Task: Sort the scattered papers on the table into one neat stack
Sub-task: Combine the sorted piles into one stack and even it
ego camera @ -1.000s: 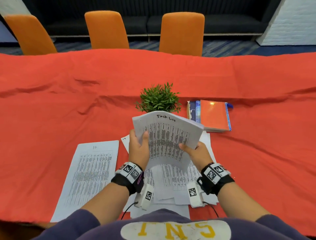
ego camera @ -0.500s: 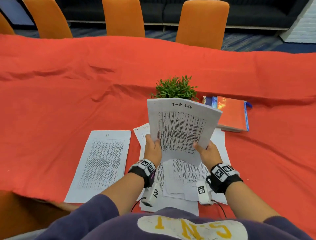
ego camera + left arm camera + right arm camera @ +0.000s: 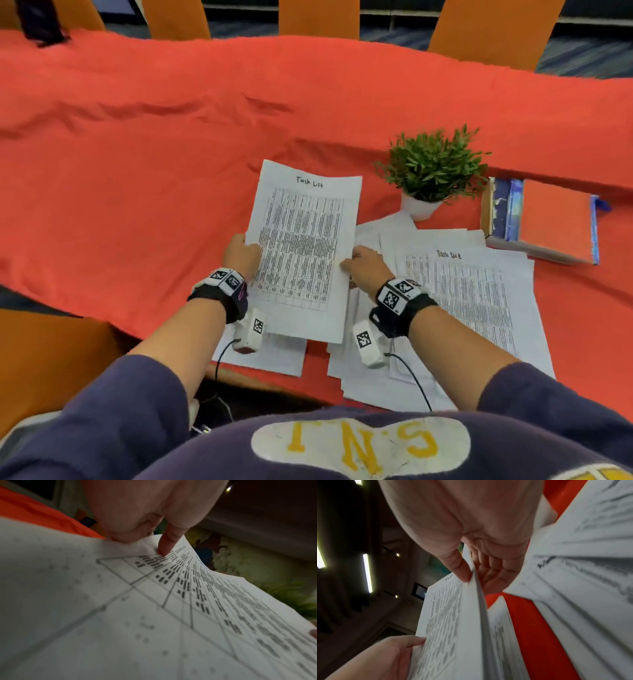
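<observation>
A bundle of printed sheets headed "Task List" (image 3: pixel 301 253) is held just above the red tablecloth (image 3: pixel 137 154). My left hand (image 3: pixel 244 251) grips its left edge, thumb (image 3: pixel 165 546) on the top page (image 3: pixel 154 615). My right hand (image 3: pixel 356 263) pinches the right edge, with the thumb (image 3: pixel 459 568) on top and the fingers (image 3: pixel 493 572) underneath. A single sheet (image 3: pixel 270 353) lies partly under the bundle. To the right, a loose pile of papers (image 3: pixel 472 301) is spread out on the cloth.
A small potted plant (image 3: pixel 431 168) stands behind the loose pile. Beside it lie an orange notebook and a blue book (image 3: pixel 548 222). Orange chairs (image 3: pixel 493 27) line the far side. Another orange seat (image 3: pixel 48 359) is at my near left, below the table edge.
Both hands have carried the bundle leftward from above the loose pile. It has dropped from upright to nearly flat, over the single sheet on the left.
</observation>
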### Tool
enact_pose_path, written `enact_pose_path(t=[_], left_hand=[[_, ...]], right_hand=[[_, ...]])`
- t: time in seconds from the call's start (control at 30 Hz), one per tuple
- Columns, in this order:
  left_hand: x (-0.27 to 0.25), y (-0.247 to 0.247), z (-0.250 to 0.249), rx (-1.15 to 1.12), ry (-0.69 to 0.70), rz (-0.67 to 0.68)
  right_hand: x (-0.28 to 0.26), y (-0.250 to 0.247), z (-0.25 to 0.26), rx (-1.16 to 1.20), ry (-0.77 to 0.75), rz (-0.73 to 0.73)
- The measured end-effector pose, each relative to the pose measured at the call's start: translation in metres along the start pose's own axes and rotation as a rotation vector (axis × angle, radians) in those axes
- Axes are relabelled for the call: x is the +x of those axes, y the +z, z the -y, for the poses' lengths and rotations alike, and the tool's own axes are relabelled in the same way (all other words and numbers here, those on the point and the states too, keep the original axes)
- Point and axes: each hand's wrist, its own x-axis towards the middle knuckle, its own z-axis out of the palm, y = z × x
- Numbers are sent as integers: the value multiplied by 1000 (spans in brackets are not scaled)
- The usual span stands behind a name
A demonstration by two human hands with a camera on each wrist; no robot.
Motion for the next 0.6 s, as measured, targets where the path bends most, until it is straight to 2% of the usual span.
enact_pose_path(t=[0.13,0.27,0.37,0.5,0.6], left_hand=[[15,-25,63,97,-110,5],[20,-20,108,150,-154,42],[23,-10,123,145,-158,32],[29,-3,131,179,-118,-13],[31,0,133,297,-112,-63]], right_hand=[[10,51,-17,-140,77,90],[18,83,-44,-150,195,110],[23,93,-54,-91,297,71],[29,101,-58,-133,337,43],[29,106,-58,-99,360,39]])
